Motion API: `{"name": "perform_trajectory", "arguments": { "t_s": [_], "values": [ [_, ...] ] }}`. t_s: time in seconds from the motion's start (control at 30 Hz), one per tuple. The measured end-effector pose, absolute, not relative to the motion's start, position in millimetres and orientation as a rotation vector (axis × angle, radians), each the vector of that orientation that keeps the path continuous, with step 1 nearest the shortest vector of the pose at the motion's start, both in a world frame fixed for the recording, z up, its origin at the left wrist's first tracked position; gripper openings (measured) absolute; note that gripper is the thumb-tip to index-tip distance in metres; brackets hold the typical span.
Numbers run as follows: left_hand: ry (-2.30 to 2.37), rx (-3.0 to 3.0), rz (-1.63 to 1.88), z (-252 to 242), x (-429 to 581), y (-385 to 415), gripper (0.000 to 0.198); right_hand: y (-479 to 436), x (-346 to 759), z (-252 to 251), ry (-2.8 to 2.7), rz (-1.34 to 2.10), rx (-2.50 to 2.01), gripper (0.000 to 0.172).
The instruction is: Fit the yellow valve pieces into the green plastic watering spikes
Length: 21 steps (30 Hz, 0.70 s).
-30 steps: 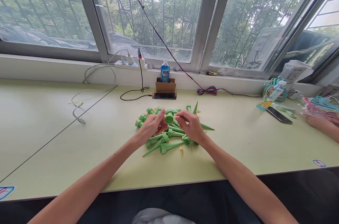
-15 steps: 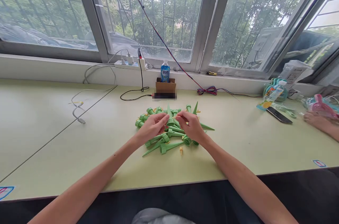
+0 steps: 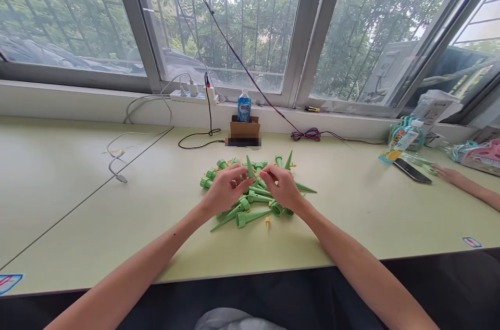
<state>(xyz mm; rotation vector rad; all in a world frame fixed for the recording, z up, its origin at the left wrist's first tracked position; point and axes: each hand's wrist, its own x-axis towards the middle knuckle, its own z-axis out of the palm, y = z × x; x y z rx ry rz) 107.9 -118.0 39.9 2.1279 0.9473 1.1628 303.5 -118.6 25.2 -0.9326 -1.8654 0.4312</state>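
Observation:
My left hand (image 3: 225, 189) is closed round the wide end of a green watering spike (image 3: 250, 167), whose pointed tip stands upward. Close beside it on the right, my right hand (image 3: 282, 184) is closed in a pinch near the spike's wide end. What sits between those fingertips is too small to make out. Below and around both hands lies a heap of green watering spikes (image 3: 253, 216) with ribbed caps, small yellow pieces among them. One loose yellow nozzle (image 3: 267, 223) lies in front of the heap.
Behind the heap, a blue bottle (image 3: 244, 106) stands at a cardboard box (image 3: 250, 126). A phone (image 3: 412, 170) and a juice pouch (image 3: 400, 142) lie to the right, near another person's hand (image 3: 449, 175). Cables (image 3: 117, 155) run across the table's left.
My left hand has turned slightly and its fingers now cover the spike's wide end. The other person's hand has moved left towards the phone, away from a pink item.

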Motion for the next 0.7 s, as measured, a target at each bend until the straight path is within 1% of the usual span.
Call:
{"name": "perform_trajectory", "arguments": {
  "t_s": [0.2, 0.33, 0.5, 0.63, 0.7],
  "values": [
    [1.057, 2.188, 1.215, 37.8, 110.1, -118.2, 0.027, -119.4, 300.8, 24.5, -1.806, 0.424, -0.938, 0.025],
    [1.100, 2.115, 1.220, 39.1, 110.5, -119.3, 0.029, -119.6, 300.1, 24.1, -1.750, 0.457, -0.950, 0.025],
    [1.100, 2.040, 1.074, 37.5, 110.3, -117.5, 0.054, -118.7, 301.6, 23.6, -1.730, 0.458, -0.923, 0.026],
    [1.018, 1.787, 1.014, 39.2, 111.1, -116.4, 0.063, -118.0, 302.4, 23.1, -1.765, 0.432, -0.880, 0.026],
    [0.996, 1.712, 0.993, 41.7, 111.2, -116.9, 0.064, -117.7, 302.8, 23.3, -1.786, 0.422, -0.857, 0.026]
  ]
}}
